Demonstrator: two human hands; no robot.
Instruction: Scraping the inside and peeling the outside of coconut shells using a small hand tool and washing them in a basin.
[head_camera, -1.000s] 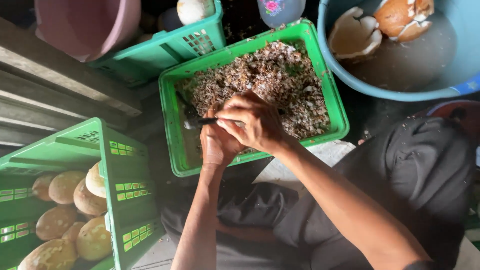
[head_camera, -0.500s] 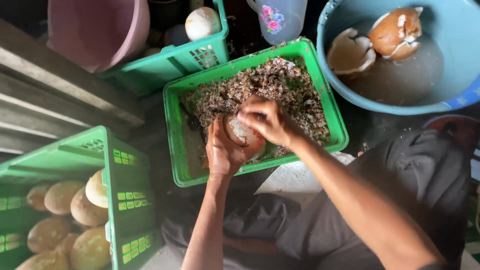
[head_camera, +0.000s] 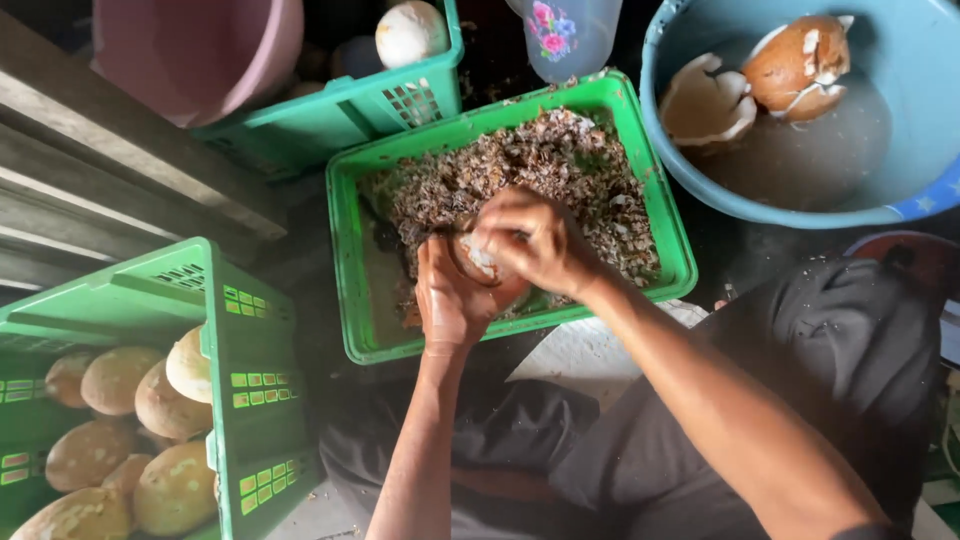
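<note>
While cupped by hands (head_camera: 500, 270), round rough coconut (head_camera: 478, 262)

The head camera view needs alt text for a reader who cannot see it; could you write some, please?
Both hands, left hand and right hand, grip a coconut above a green crate of husk scraps. Nearby, a blue tub holds shell halves.

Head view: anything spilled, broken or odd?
Broken coconut shell pieces sit in the blue tub. Both hands, left hand and right hand, grip a coconut over the green crate of peel scraps. Nothing spilled.
</note>
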